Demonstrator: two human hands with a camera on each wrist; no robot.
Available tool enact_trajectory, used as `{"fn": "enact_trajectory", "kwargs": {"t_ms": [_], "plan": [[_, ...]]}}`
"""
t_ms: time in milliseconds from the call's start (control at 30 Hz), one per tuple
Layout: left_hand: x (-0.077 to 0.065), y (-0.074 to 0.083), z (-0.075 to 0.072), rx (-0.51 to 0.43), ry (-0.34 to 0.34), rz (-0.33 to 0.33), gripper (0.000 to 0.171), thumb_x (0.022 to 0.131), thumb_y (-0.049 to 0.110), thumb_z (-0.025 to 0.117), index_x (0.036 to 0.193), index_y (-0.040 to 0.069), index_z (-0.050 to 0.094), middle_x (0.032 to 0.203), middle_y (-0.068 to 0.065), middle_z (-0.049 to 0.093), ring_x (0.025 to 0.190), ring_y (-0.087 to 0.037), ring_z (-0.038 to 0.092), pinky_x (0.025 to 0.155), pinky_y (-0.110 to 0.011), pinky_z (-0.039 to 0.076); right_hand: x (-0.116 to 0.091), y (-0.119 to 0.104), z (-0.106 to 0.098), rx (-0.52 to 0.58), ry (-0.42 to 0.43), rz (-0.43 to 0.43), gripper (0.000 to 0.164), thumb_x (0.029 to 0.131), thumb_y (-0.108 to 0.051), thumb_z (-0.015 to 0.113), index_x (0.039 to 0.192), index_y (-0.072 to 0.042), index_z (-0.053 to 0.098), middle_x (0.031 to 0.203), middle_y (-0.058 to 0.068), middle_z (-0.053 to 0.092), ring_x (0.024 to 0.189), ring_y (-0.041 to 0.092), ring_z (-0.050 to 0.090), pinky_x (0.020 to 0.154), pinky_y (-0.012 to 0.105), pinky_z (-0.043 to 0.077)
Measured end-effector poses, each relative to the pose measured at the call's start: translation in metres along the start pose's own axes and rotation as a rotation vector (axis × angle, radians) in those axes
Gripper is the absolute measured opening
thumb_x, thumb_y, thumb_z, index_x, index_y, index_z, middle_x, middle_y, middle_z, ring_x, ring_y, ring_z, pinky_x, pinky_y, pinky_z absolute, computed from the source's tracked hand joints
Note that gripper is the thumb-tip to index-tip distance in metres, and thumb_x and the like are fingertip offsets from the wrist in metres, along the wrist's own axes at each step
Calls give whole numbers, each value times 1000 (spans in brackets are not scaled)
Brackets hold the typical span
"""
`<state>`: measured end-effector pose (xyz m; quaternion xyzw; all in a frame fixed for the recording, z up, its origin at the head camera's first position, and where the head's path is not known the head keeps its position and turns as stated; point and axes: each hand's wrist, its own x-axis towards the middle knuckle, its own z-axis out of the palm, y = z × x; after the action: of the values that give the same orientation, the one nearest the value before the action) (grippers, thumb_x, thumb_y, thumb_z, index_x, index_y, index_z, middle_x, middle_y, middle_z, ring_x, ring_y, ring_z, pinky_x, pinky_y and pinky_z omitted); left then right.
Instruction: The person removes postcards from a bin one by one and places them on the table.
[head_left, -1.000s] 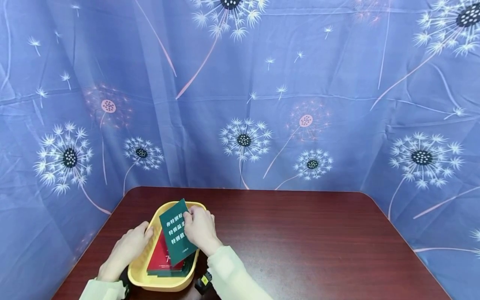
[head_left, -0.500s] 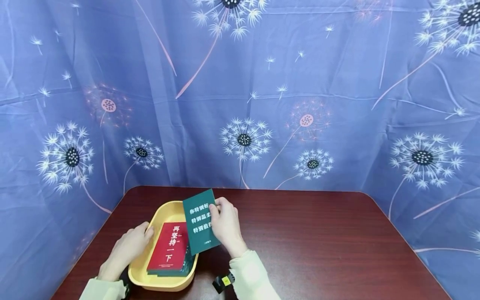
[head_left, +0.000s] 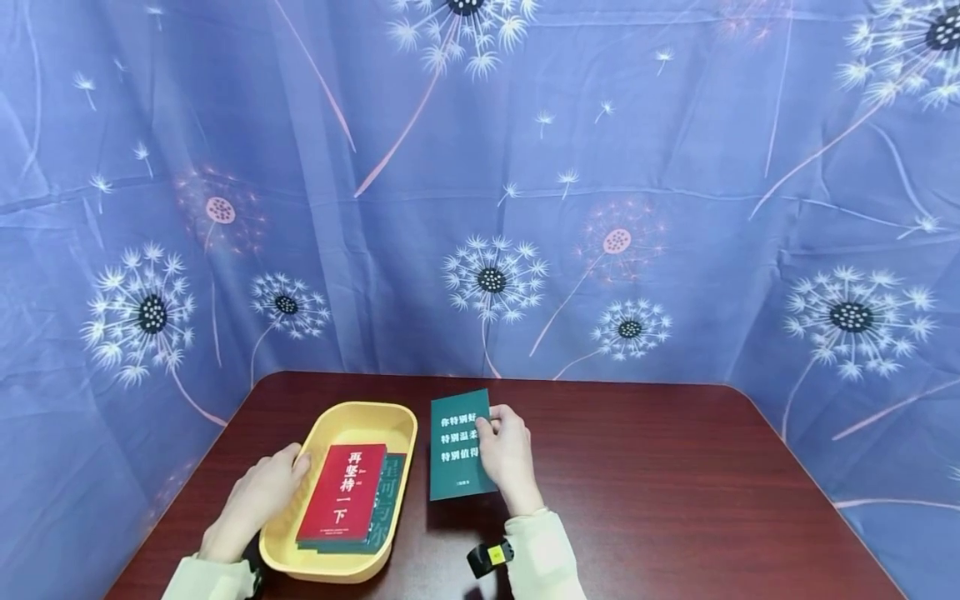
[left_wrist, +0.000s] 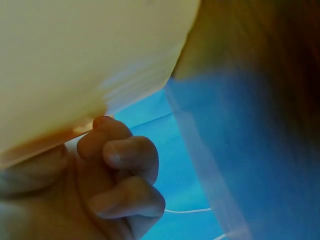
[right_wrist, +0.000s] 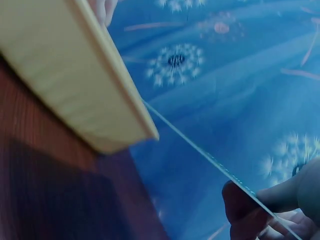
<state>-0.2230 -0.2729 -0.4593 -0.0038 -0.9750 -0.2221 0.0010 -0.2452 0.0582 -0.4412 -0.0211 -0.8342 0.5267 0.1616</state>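
Note:
A yellow plastic basket [head_left: 339, 575] stands at the left of the table, and my left hand [head_left: 258, 498] grips its left rim. In the left wrist view the fingers [left_wrist: 131, 152] curl at the basket's edge [left_wrist: 90, 55]. Inside lies a red card [head_left: 343, 493] with white characters, over dark green cards [head_left: 388, 492]; how thick the pile is cannot be seen. My right hand [head_left: 510, 458] pinches a dark green card [head_left: 459, 446] by its right edge, apart from the basket on its right. Edge-on in the right wrist view, the green card [right_wrist: 200, 150] looks thin.
The brown wooden table [head_left: 675, 492] stretches away to the right of the basket. A blue curtain [head_left: 405, 292] with dandelion prints hangs behind it and along both sides. A black wrist strap [head_left: 487, 558] sits at the right sleeve.
My right hand has carried the green card out of the basket toward the right, uncovering the red card. The left hand has stayed at the basket's rim.

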Motion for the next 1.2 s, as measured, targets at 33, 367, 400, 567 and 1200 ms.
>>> {"fn": "enact_trajectory", "kwargs": {"t_ms": [33, 367, 400, 567, 1200], "plan": [[0, 0, 1, 1, 1, 0, 23, 101, 27, 46, 95, 7, 56, 66, -5, 49, 66, -25, 53, 58, -46, 42, 1, 4, -2, 1, -2, 22, 5, 92, -7, 64, 95, -3, 65, 68, 0, 66, 64, 13, 58, 61, 33, 46], [1, -1, 1, 11, 16, -6, 24, 101, 28, 46, 94, 8, 57, 67, -5, 49, 67, -26, 54, 59, -48, 42, 6, 32, -4, -27, -66, 160, 8, 87, -6, 69, 92, -2, 64, 74, 3, 66, 68, 15, 59, 62, 33, 47], [1, -1, 2, 11, 15, -6, 24, 101, 29, 46, 95, 8, 57, 67, -5, 50, 67, -26, 54, 59, -48, 42, 6, 34, -3, -34, -72, 166, 9, 87, -6, 70, 92, -2, 64, 74, 3, 65, 68, 15, 59, 61, 33, 47], [1, -2, 3, 14, 10, -12, 24, 101, 28, 46, 95, 8, 57, 67, -5, 50, 68, -26, 55, 59, -48, 42, 6, 43, 1, -68, -109, 190, 14, 85, -5, 71, 95, 1, 64, 74, 3, 62, 68, 16, 56, 61, 32, 47], [1, -2, 3, 12, 6, -29, 24, 100, 29, 46, 95, 8, 56, 67, -6, 50, 67, -26, 54, 58, -47, 42, 0, 54, 10, -367, -77, 115, 27, 73, -16, 82, 79, -6, 58, 75, 8, 60, 71, 26, 57, 68, 42, 48]]}}
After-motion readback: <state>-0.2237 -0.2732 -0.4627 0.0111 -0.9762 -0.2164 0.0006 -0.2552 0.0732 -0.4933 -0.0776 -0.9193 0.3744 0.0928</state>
